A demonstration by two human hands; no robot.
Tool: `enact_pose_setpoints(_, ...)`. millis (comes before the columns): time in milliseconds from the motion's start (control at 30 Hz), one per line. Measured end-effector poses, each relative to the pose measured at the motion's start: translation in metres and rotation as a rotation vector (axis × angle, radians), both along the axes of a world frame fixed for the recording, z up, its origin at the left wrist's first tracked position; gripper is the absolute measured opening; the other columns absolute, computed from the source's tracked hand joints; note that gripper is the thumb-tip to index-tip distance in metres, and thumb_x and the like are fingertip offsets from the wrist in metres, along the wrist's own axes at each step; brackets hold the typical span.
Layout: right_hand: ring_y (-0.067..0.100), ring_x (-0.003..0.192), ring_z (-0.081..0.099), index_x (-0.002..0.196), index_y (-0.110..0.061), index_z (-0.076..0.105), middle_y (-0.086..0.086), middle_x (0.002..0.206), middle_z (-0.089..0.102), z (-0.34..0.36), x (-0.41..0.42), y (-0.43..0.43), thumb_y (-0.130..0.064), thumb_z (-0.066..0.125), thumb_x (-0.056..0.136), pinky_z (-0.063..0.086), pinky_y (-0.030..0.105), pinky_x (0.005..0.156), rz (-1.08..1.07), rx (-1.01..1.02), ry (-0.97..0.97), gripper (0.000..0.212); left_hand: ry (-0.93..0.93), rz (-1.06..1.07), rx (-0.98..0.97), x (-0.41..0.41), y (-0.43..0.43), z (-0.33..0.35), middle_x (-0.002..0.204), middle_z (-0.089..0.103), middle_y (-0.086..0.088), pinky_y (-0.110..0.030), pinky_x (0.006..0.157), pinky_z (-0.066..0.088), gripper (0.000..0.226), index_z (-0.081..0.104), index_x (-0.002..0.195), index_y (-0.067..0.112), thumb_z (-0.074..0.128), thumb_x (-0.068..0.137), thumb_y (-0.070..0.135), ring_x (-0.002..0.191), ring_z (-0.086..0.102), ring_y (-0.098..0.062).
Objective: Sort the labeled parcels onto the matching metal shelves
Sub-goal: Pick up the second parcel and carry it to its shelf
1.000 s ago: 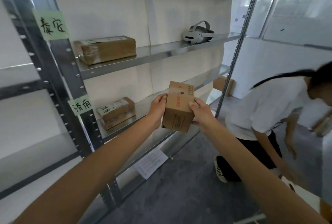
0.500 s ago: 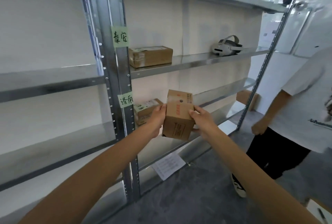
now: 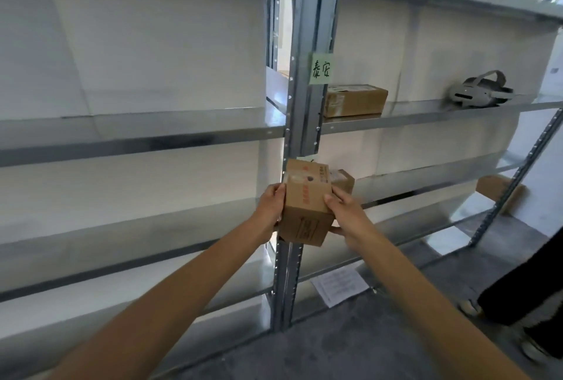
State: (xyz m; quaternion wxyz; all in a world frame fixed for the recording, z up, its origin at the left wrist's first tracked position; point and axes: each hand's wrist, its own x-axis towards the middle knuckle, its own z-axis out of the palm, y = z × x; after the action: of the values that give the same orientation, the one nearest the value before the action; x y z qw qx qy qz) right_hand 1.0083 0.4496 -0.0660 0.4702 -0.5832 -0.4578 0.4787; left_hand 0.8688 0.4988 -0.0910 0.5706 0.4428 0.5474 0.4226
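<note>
I hold a small brown cardboard parcel (image 3: 306, 201) with red print in front of the metal upright (image 3: 307, 105) between two shelf bays. My left hand (image 3: 271, 207) grips its left side and my right hand (image 3: 347, 212) its right side. A green handwritten label (image 3: 320, 68) sticks to the upright at the upper shelf (image 3: 426, 117), where another brown parcel (image 3: 353, 100) lies. Behind the held parcel, a further parcel (image 3: 344, 180) peeks out on the lower right shelf. The held parcel hides a second label lower on the post.
A white headset (image 3: 478, 91) rests on the upper right shelf. A brown box (image 3: 496, 190) sits low at the far right of the bay. A printed paper sheet (image 3: 338, 285) lies on the grey floor. Another person's dark trouser legs (image 3: 530, 294) stand at the right edge.
My view has swung left, so the shelf post now sits at centre and the left bay fills more of the frame. The parcel stays gripped in both hands. The other person has slipped mostly out of view.
</note>
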Motion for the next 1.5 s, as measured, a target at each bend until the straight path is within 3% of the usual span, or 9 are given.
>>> enact_pose_setpoints(233,0.009,0.083,0.057,0.140,-0.023,0.040,0.005,0.118,0.059,-0.002,-0.072,-0.011,-0.020,0.040,0.099,0.045,0.025,0.056,0.105,-0.036,-0.002,0.040,-0.019,0.126,-0.010,-0.080,-0.038,0.001,0.110,0.054,0.002,-0.042,0.083,0.048,0.036,0.044,0.129,0.026,0.033,0.098,0.042,0.092,0.051,-0.014)
enact_pose_setpoints(467,0.012,0.084,0.061,0.137,-0.024,0.042,0.000,0.100,0.063,0.005,-0.112,-0.027,-0.019,0.039,0.100,0.055,0.035,0.065,0.274,-0.023,0.007,0.038,-0.038,0.283,-0.034,-0.129,-0.079,0.012,0.119,0.049,-0.001,-0.044,0.085,0.047,0.041,0.040,0.131,0.030,0.040,0.095,0.049,0.106,0.046,-0.023)
enact_pose_setpoints(700,0.016,0.085,0.061,0.133,-0.021,0.046,0.000,0.100,0.062,0.003,-0.140,-0.050,-0.027,0.043,0.097,0.051,0.032,0.062,0.358,-0.073,0.030,0.037,-0.012,0.402,0.005,-0.162,-0.118,0.012,0.122,0.053,-0.003,-0.031,0.060,0.051,0.059,0.041,0.132,0.024,0.056,0.084,0.055,0.097,0.054,-0.019)
enact_pose_setpoints(867,0.015,0.085,0.061,0.134,-0.021,0.044,-0.001,0.102,0.061,0.008,-0.166,-0.066,-0.036,0.050,0.094,0.051,0.029,0.058,0.372,-0.046,0.030,0.043,-0.010,0.417,0.024,-0.188,-0.138,0.019,0.108,0.052,0.000,-0.028,0.054,0.048,0.061,0.039,0.130,0.026,0.058,0.081,0.057,0.081,0.054,-0.012)
enact_pose_setpoints(967,0.014,0.084,0.061,0.133,-0.021,0.044,0.001,0.106,0.061,0.010,-0.182,-0.075,-0.038,0.052,0.092,0.052,0.029,0.057,0.379,-0.019,0.007,0.046,-0.004,0.406,0.028,-0.205,-0.145,0.021,0.118,0.050,-0.003,-0.030,0.058,0.048,0.065,0.038,0.133,0.027,0.059,0.080,0.058,0.091,0.053,-0.018)
enact_pose_setpoints(1133,0.021,0.095,0.060,0.133,-0.020,0.042,0.006,0.119,0.058,0.016,-0.214,-0.086,-0.053,0.052,0.087,0.056,0.044,0.081,0.391,-0.010,-0.029,0.057,0.029,0.416,0.044,-0.234,-0.157,0.025,0.138,0.045,-0.007,-0.029,0.060,0.046,0.073,0.030,0.138,0.025,0.061,0.079,0.056,0.099,0.046,-0.020)
enact_pose_setpoints(1233,0.020,0.095,0.062,0.128,-0.018,0.043,0.002,0.108,0.062,0.019,-0.241,-0.094,-0.064,0.051,0.080,0.055,0.041,0.085,0.426,-0.005,-0.101,0.067,0.070,0.448,0.104,-0.261,-0.165,0.028,0.137,0.048,-0.005,-0.025,0.050,0.048,0.074,0.035,0.135,0.026,0.067,0.075,0.054,0.100,0.049,-0.020)
enact_pose_setpoints(1400,0.009,0.084,0.058,0.124,-0.020,0.044,-0.005,0.099,0.056,0.020,-0.280,-0.108,-0.066,0.057,0.075,0.050,0.021,0.066,0.458,0.027,-0.238,0.069,0.119,0.497,0.220,-0.308,-0.178,0.028,0.136,0.050,-0.004,-0.036,0.085,0.052,0.073,0.041,0.132,0.026,0.077,0.070,0.040,0.107,0.051,-0.018)
enact_pose_setpoints(1500,0.009,0.085,0.055,0.124,-0.019,0.043,-0.005,0.103,0.054,0.017,-0.296,-0.112,-0.064,0.058,0.075,0.051,0.025,0.074,0.477,-0.003,-0.245,0.068,0.126,0.502,0.242,-0.330,-0.188,0.029,0.136,0.050,-0.003,-0.038,0.091,0.050,0.068,0.044,0.131,0.025,0.077,0.073,0.032,0.107,0.050,-0.017)
